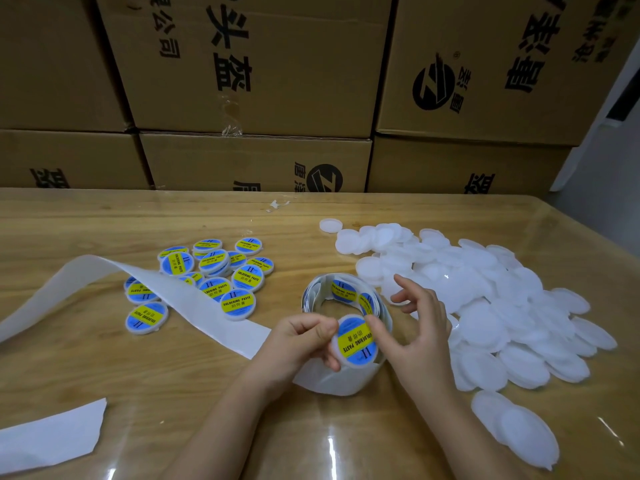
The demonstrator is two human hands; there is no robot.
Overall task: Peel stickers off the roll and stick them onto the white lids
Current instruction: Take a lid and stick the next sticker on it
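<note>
My left hand grips one white lid by its left rim, thumb on top and fingers curled beneath, holding it just above the near edge of the sticker roll. My right hand is open: its thumb presses the upper right edge of the blue and yellow sticker on that lid, and the other fingers are spread loosely above it. One roll stands on the surface, with two stickers showing on its inner wall, and its bare backing strip trails off to the left, out of frame. Left of the roll lie the labelled lids. I count roughly fifteen, though several are partly hidden under the strip. To the right is the heap of plain lids — they overlap too much to count. A single loose piece of backing paper lies at the lower left, cut off by the frame. Six cardboard boxes are stacked behind, none fully in view.
</note>
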